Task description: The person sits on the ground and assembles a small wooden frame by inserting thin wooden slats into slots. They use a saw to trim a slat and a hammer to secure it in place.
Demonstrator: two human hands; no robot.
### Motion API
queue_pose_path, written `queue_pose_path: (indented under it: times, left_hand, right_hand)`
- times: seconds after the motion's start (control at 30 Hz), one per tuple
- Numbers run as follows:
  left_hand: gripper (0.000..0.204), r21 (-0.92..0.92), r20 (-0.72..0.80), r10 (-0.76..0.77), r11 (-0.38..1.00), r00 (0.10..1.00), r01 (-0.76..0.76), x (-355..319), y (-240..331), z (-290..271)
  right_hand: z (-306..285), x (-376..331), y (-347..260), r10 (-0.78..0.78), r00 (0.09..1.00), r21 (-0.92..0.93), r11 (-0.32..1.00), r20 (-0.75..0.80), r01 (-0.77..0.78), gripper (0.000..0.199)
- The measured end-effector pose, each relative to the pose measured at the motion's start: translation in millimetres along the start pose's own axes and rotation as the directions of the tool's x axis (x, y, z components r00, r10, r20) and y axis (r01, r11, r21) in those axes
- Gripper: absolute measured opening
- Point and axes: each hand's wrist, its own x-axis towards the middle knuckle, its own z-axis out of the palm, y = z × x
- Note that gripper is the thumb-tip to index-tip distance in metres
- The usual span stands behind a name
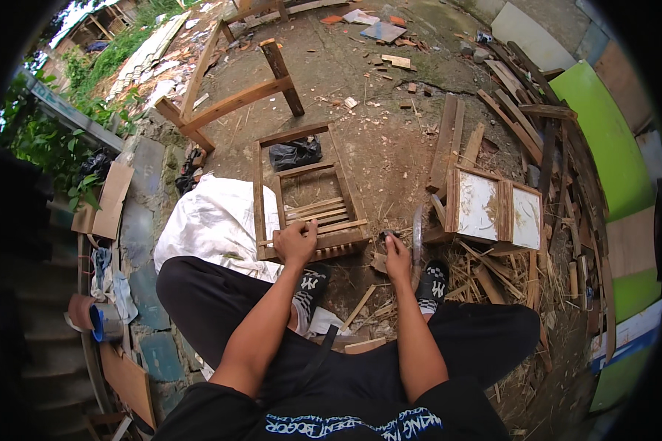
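Note:
In front of me a wooden frame [343,175] with crossbars and several thin slats lies on the ground. Across its near end runs a thin wooden strip [343,226]. My left hand [296,243] is closed on this strip, fingers curled over the frame's near end. To the right, my right hand [398,259] is closed, pinching a small dark object [390,234] whose kind I cannot make out. Just right of that hand, a long curved metal blade [418,239] stands out lengthwise near my shoe; its handle is not visible.
Left of the frame lies a white sack [212,220]. A black plastic bag [296,153] sits inside the frame's far opening. At right are a wooden box with white panels [479,206], loose planks [446,143] and wood scraps. A larger timber frame [235,101] stands far left.

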Motion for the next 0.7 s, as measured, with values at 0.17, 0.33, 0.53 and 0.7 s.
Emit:
queue_pose_path:
  times: [0.17, 0.33, 0.53, 0.7]
  left_hand:
    - [0.047, -0.090, -0.091, -0.068, 0.994, 0.994, 0.060, -3.2, -25.5, -1.1]
    - [0.051, -0.209, -0.102, -0.245, 0.953, 0.964, 0.220, 22.7, -72.4, -27.9]
    - [0.053, -0.359, -0.121, -0.275, 0.908, 0.954, 0.216, 22.6, -77.6, -40.4]
    - [0.054, -0.383, -0.256, -0.248, 0.913, 0.934, 0.138, 19.6, -68.1, -39.2]
  right_hand:
    - [34.2, -19.4, -29.3, -0.114, 0.963, 0.066, 0.993, 0.245, 0.100, 0.055]
    - [65.4, -70.4, -68.0, -0.261, 0.878, 0.115, 0.965, 0.400, 0.235, 0.079]
    - [76.2, -90.4, -77.1, -0.428, 0.794, -0.057, 0.866, 0.432, 0.497, 0.082]
    - [78.7, -91.2, -87.1, -0.325, 0.833, 0.064, 0.941, 0.447, 0.333, 0.083]
